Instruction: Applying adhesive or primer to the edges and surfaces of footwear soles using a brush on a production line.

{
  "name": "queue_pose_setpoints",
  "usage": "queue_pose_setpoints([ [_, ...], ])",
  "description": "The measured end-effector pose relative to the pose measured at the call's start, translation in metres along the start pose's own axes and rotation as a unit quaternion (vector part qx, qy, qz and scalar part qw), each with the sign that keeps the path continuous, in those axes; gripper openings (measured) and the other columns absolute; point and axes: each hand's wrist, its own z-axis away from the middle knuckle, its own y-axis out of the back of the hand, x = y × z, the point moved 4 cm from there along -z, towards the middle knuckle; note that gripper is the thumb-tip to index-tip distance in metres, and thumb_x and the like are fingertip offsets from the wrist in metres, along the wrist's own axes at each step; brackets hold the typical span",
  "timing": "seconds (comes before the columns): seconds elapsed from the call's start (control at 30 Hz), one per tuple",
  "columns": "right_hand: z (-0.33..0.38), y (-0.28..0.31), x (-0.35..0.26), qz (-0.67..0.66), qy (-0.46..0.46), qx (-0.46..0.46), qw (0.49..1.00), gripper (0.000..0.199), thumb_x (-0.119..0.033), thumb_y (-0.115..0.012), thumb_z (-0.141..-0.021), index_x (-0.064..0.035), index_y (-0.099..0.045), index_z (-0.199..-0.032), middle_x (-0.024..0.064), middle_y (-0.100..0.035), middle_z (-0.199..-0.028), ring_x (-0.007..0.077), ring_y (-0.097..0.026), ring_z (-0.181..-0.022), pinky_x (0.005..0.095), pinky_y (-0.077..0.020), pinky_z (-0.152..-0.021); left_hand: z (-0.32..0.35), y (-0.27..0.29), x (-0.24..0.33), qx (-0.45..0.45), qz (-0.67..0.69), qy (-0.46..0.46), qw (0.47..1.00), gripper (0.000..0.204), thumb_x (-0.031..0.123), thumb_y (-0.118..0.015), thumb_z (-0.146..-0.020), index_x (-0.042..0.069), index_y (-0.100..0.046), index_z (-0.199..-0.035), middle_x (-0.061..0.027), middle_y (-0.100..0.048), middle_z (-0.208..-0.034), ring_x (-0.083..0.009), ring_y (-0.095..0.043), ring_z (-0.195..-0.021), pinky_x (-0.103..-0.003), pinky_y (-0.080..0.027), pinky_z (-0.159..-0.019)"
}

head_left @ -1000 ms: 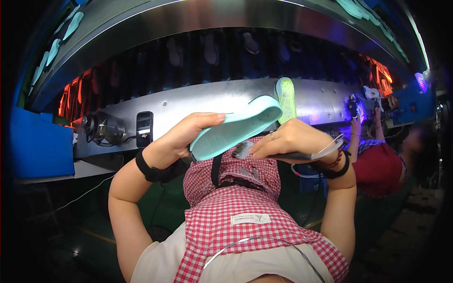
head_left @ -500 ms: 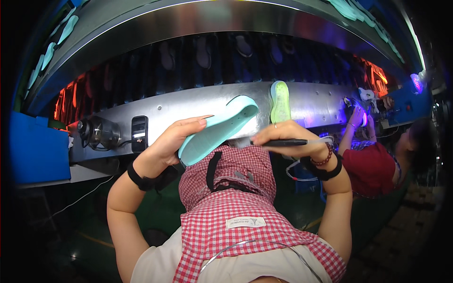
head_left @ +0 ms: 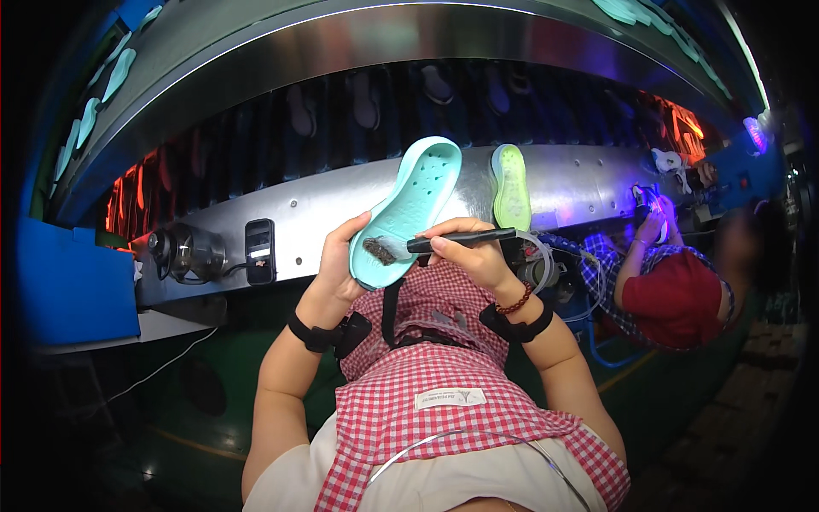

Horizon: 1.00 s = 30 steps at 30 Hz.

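A turquoise shoe sole (head_left: 411, 203) is tilted up in front of me, its hollow inner side facing me. My left hand (head_left: 334, 263) is closed on its heel end, the thumb along the rim. In my right hand (head_left: 479, 263) is a brush (head_left: 471, 238) with a black handle and a clear tube trailing from its back end. The dark bristles rest against the inside of the heel. Beyond my right hand, a yellow-green sole (head_left: 512, 189) lies on the metal bench (head_left: 333, 192).
A glass pot (head_left: 194, 254) and a black phone-like case (head_left: 260, 249) sit on the bench at left, beside a blue box (head_left: 72, 282). Behind the bench runs a dark conveyor (head_left: 256, 141) carrying soles. A co-worker in red (head_left: 670, 290) works at right under violet light.
The turquoise sole has turned more upright, toe pointing away. My right hand has moved left, bringing the brush from beside the sole onto its inner heel.
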Motion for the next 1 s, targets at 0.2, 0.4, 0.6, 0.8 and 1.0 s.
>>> queue_pose_setpoints([
  [0.2,0.001,0.002,0.002,0.042,0.050,0.045,0.997,0.016,-0.008,-0.060,-0.081,0.0026,-0.064,-0.092,0.0094,-0.065,-0.084,0.0113,-0.060,-0.072,0.0228,-0.0485,-0.067,0.002,-0.009,-0.004,-0.015,-0.019,-0.025,0.999,0.045,0.025,-0.036,-0.088,-0.006,-0.038,-0.122,-0.0235,-0.053,-0.108,-0.0325,-0.060,-0.091,-0.044,-0.055,-0.073],
  [0.4,-0.002,0.018,0.000,0.137,0.094,0.108,0.980,0.015,-0.008,-0.061,-0.079,0.0003,-0.065,-0.091,0.0082,-0.065,-0.086,0.0122,-0.059,-0.078,0.0235,-0.0465,-0.071,0.001,-0.003,-0.006,0.005,-0.034,-0.037,0.999,0.046,0.028,-0.038,-0.088,-0.005,-0.038,-0.121,-0.0233,-0.053,-0.108,-0.0333,-0.060,-0.090,-0.045,-0.056,-0.069],
  [0.6,-0.016,0.024,-0.002,0.170,0.144,0.136,0.965,0.014,-0.007,-0.061,-0.079,0.0010,-0.064,-0.091,0.0082,-0.064,-0.081,0.0089,-0.058,-0.073,0.0197,-0.0451,-0.067,-0.007,0.006,-0.001,-0.001,-0.041,-0.045,0.998,0.047,0.030,-0.039,-0.088,-0.004,-0.039,-0.121,-0.0239,-0.052,-0.112,-0.0364,-0.058,-0.095,-0.050,-0.052,-0.074],
  [0.8,-0.032,0.041,-0.001,0.204,0.134,0.241,0.940,0.015,-0.006,-0.062,-0.078,-0.0001,-0.063,-0.092,0.0069,-0.064,-0.074,0.0112,-0.061,-0.067,0.0223,-0.0476,-0.060,-0.003,0.008,-0.006,0.031,-0.071,-0.046,0.996,0.047,0.029,-0.042,-0.088,-0.003,-0.039,-0.122,-0.0224,-0.054,-0.111,-0.0363,-0.059,-0.094,-0.052,-0.052,-0.074],
  [1.0,-0.003,0.009,0.007,0.276,0.247,0.174,0.912,0.018,-0.001,-0.061,-0.077,-0.0006,-0.061,-0.094,0.0127,-0.063,-0.089,0.0197,-0.062,-0.082,0.0256,-0.0475,-0.071,-0.010,0.005,-0.005,0.041,-0.082,-0.056,0.994,0.047,0.029,-0.044,-0.087,-0.001,-0.041,-0.122,-0.0214,-0.054,-0.110,-0.0361,-0.059,-0.094,-0.053,-0.051,-0.075],
])
